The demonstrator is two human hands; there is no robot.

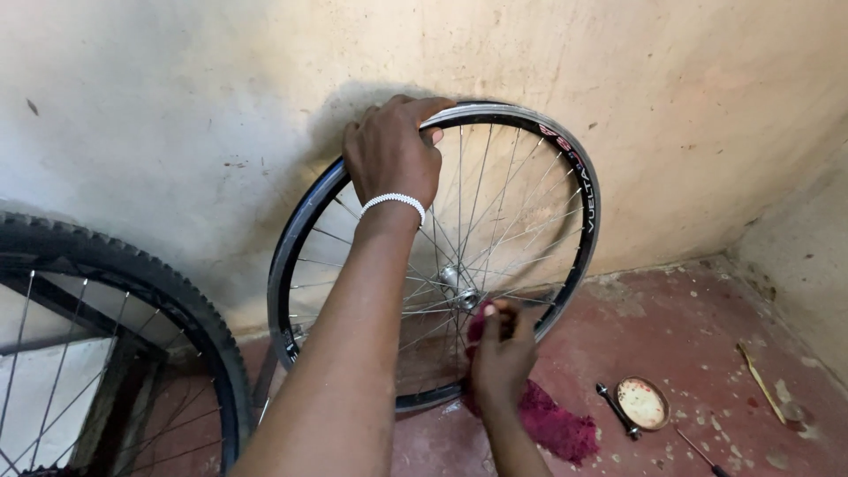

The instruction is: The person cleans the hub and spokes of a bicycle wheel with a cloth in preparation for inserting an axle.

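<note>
Indoors, a bare bicycle wheel (pixel 442 256) with silver spokes and no tyre stands upright on a red floor (pixel 689 336), leaning against a stained cream wall (pixel 177 106). To the left, the knobbly tyre of a second bicycle wheel (pixel 132 291) fills the lower corner of the frame, just beside the bare rim and apart from it by a narrow gap. On the floor to the right lie a small round tin (pixel 642 403) with pale contents, a dark metal tool (pixel 616 410) touching its edge, a thin rod (pixel 702 453) near the bottom edge, and a yellowish stick (pixel 760 382) closer to the side wall, among scattered debris.

The left hand (pixel 391 155), a white beaded bracelet (pixel 393 203) at the wrist, is curled over the top of the rim, fingers closed on it. The right hand (pixel 502 353) is bunched around a dark red cloth (pixel 552 424), pressed against the spokes just below the hub (pixel 459 284); the cloth's loose end trails down onto the floor.

The wheel sits close to the corner where the two walls meet. Open floor runs to the right of the rim as far as the side wall, broken only by the tin and tools, while the tyred wheel closes off the left
</note>
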